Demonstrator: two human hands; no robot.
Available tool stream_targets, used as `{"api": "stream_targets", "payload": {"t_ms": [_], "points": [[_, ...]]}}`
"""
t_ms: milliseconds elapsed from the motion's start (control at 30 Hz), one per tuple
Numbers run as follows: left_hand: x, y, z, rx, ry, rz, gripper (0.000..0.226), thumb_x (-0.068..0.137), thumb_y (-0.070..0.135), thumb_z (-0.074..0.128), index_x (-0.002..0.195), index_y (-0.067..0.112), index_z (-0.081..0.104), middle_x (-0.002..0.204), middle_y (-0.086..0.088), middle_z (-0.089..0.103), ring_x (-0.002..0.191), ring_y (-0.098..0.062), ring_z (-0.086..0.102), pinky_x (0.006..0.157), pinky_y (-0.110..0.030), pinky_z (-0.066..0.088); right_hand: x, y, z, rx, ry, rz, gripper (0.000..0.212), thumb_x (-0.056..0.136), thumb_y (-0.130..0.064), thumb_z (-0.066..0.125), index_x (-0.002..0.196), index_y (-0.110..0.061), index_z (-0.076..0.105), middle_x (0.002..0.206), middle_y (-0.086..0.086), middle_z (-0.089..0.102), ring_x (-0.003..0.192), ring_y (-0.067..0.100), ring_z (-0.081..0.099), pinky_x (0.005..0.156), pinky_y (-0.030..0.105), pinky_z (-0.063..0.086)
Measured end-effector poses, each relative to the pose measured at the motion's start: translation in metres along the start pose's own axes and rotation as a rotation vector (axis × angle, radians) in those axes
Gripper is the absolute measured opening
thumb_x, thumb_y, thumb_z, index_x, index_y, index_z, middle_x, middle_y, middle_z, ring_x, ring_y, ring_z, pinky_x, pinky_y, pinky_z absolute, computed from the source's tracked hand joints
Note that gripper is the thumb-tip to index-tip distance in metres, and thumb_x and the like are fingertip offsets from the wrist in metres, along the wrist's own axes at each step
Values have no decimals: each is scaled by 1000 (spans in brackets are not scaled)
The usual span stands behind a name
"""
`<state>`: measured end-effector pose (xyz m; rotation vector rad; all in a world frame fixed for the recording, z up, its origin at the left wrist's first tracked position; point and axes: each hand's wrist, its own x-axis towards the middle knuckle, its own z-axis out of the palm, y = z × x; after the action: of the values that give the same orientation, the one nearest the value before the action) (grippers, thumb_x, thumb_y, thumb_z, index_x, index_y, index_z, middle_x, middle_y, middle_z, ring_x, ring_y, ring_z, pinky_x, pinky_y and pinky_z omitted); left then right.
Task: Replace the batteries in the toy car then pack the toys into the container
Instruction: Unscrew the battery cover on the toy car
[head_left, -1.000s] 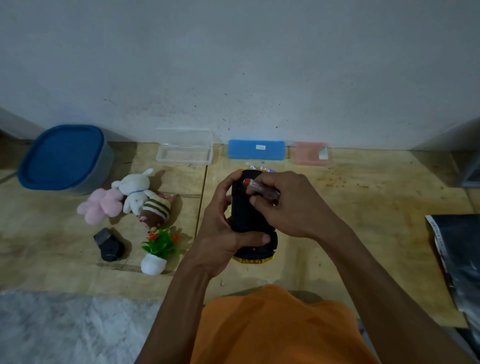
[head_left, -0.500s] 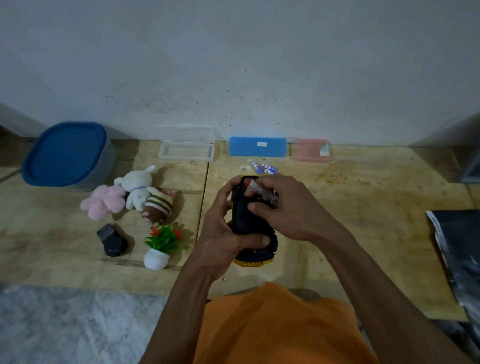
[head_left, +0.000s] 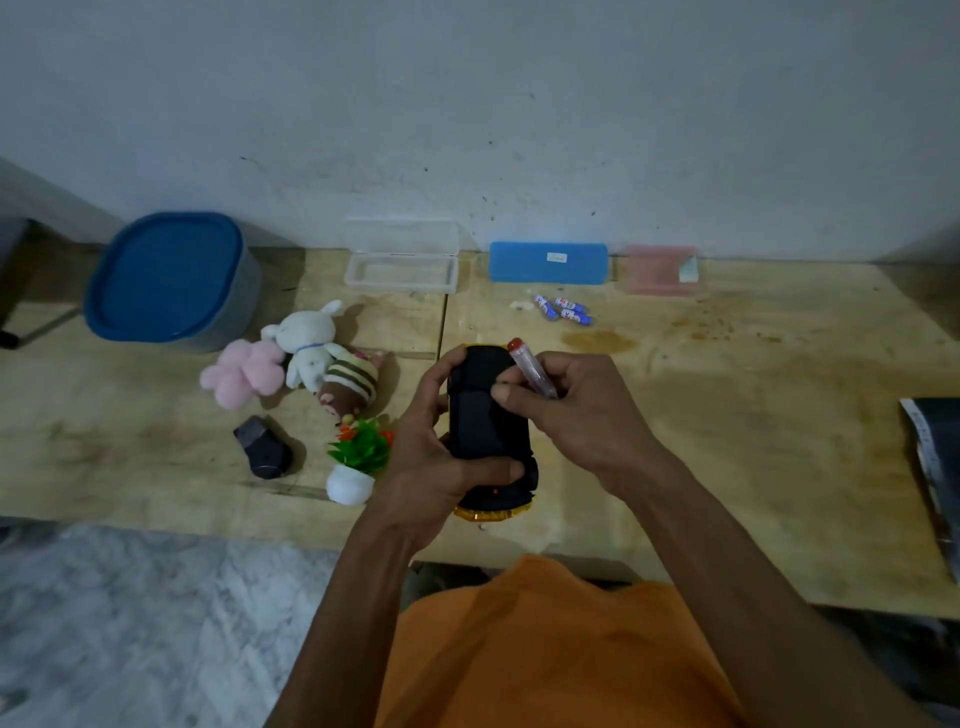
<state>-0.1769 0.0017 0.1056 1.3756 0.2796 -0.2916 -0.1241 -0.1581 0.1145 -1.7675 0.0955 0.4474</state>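
Note:
A yellow toy car (head_left: 488, 431) lies upside down, its black underside facing up, held above the wooden table (head_left: 727, 415). My left hand (head_left: 431, 457) grips the car from the left, thumb across its rear. My right hand (head_left: 576, 410) holds a screwdriver (head_left: 530, 366) with a clear handle and red cap, its tip down on the car's underside. Three small blue-and-white batteries (head_left: 563, 309) lie on the table beyond the car. A grey container with a blue lid (head_left: 171, 278) stands at the back left.
Left of the car lie a pink plush (head_left: 241, 371), a white bunny plush (head_left: 306, 343), a striped brown plush (head_left: 348, 387), a small potted plastic plant (head_left: 356, 462) and a black part (head_left: 262, 447). Clear (head_left: 402, 262), blue (head_left: 548, 262) and pink (head_left: 660, 270) boxes line the wall. A dark bag (head_left: 935, 467) lies right.
The view has shifted, so the batteries beyond the car now show fully. My hands keep the car and screwdriver in nearly the same hold; the screwdriver handle has tilted slightly more upright.

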Motion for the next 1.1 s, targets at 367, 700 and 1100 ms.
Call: {"api": "stream_targets", "payload": {"t_ms": [367,700,1100], "points": [[22,-4,-49,9,29,-82,111,53,-23,85,141,34,48,133,-9,59,100,-29,72,74,-41,62,41,1,17,310,156,115,9,88,-16,73,80,-19,73,60,-9,53,53,8,41,42,18,33],[55,2,-79,-47,65,-111,110,58,-27,79,143,33,45,139,-13,56,96,-29,72,73,-41,61,120,106,27,-340,273,235,15,85,-17,73,87,-3,76,88,18,73,86,30,67,75,37,50],[64,-4,-75,-26,72,-140,109,60,-26,79,143,36,45,131,-10,63,98,-32,72,79,-47,60,126,141,30,-390,227,261,16,87,-21,73,84,-5,70,75,10,62,75,26,59,65,30,37]]}}
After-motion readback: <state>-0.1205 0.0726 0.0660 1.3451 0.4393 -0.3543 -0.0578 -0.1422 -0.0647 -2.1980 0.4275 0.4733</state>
